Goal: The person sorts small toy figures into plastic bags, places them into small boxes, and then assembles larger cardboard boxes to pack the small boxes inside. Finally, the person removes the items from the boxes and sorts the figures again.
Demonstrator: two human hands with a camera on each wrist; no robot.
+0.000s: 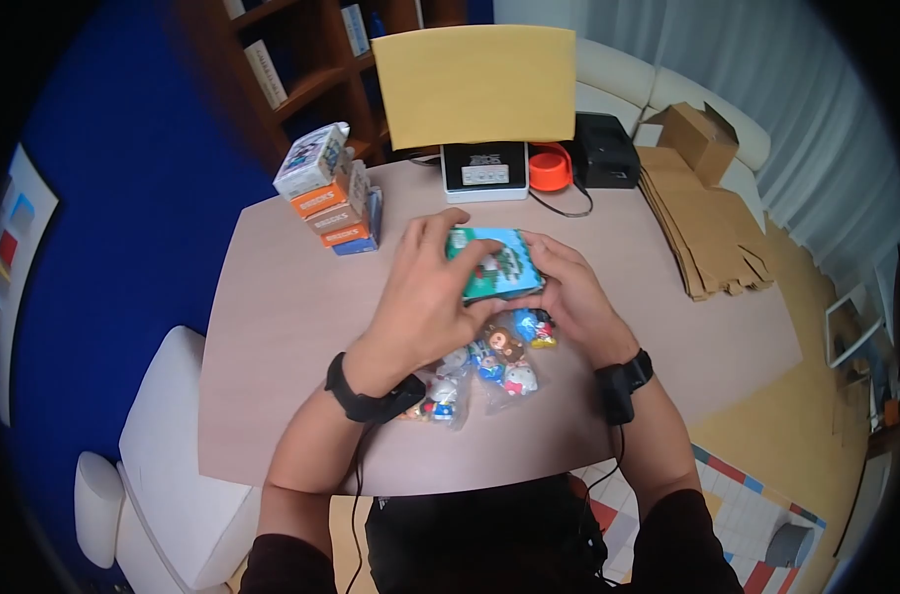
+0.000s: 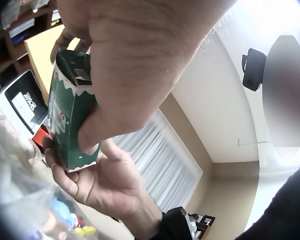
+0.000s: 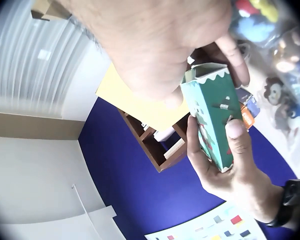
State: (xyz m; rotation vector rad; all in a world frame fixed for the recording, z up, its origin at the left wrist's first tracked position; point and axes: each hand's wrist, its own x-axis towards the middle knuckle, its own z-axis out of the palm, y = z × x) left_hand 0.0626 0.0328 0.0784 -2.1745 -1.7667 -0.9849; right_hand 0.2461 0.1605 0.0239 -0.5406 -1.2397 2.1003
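Note:
A small green and blue printed cardboard box (image 1: pixel 502 259) is between both hands over the middle of the table. My left hand (image 1: pixel 420 287) grips it from the left, thumb along the near side and fingers over the top. My right hand (image 1: pixel 576 297) holds the right end. In the left wrist view, the box (image 2: pixel 70 125) has an open end with a dark interior; the right wrist view shows loose flaps at an end of the box (image 3: pixel 212 112). Just below the hands lie several small toy figures (image 1: pixel 519 380) in clear plastic bags, partly hidden by the left hand.
Small boxes (image 1: pixel 331 223) are stacked at the back left. A yellow panel (image 1: pixel 474 89) stands behind a black-topped white device (image 1: pixel 484 178). Farther right are an orange-red ring (image 1: pixel 550 168), a black machine (image 1: pixel 606 150) and flattened cardboard (image 1: pixel 697 223) at the table edge.

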